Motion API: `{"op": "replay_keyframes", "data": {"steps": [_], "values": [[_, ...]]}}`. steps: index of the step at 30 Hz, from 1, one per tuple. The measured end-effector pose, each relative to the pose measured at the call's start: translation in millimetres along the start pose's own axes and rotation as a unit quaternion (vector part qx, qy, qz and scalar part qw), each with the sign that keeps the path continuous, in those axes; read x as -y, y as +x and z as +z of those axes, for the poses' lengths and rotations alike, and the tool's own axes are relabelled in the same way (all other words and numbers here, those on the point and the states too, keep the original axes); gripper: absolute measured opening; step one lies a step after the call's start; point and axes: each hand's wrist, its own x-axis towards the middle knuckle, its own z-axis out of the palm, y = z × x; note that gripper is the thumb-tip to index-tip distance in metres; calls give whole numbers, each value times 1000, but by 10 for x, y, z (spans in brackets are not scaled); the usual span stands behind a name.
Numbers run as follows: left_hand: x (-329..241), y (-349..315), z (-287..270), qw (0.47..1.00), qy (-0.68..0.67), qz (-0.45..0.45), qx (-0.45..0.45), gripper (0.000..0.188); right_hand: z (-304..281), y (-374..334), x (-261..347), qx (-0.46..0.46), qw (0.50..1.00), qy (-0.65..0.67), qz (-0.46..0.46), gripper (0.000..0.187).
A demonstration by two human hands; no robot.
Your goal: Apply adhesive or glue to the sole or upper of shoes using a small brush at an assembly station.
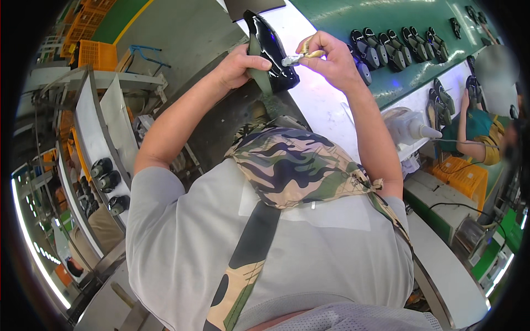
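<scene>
Out in front of me, my left hand (244, 67) grips a long shoe-sole-shaped piece (271, 47). Its face is glossy black, and a grey-green layer shows along its left side. The piece stands tilted, with the thumb pressed on the near part of the glossy face. My right hand (331, 58) is closed on a small brush (292, 59) with a whitish tip and a yellowish handle. The brush tip meets the right edge of the black face. Fingers of the right hand partly hide the handle.
A white work surface (326, 107) lies below my hands. Beyond it, a green belt (331, 16) carries several dark sandals (395, 49). At right are a translucent nozzle bottle (411, 128) and a co-worker (480, 129). Racks with dark shoes (107, 176) stand left, near orange crates (96, 54).
</scene>
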Motion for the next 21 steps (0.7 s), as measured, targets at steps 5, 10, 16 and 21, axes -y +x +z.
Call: {"op": "replay_keyframes", "data": {"steps": [5,10,16,21], "values": [[36,-177,-294,995,-63,52,-65,48,107,146,-70,18,1000,3,16,20],[95,-342,-429,978,-140,123,-91,49,367,294,-352,-111,969,206,80,18],[156,-485,-568,958,-163,190,-142,46,715,501,-474,-162,937,287,115,19],[195,-647,-678,926,-23,277,-257,50,972,704,-474,-181,932,266,167,18]]}}
